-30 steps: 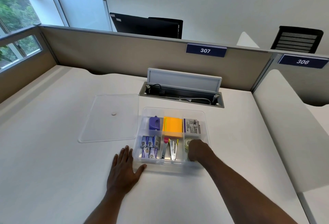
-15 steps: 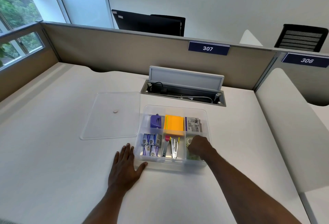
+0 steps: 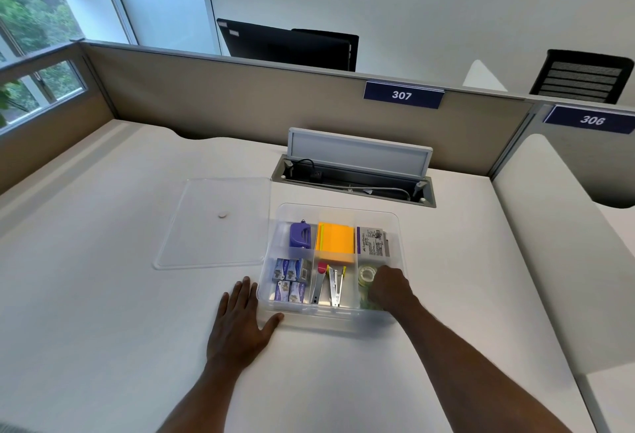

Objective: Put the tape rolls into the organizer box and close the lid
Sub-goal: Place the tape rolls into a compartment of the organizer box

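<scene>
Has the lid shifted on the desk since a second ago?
No. The lid lies flat left of the box, its edge beside the box wall as before.

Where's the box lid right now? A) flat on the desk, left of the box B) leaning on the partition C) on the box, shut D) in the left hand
A: the clear lid lies flat on the desk beside the organizer box, on its left, while the left hand rests palm-down on the desk.
</scene>
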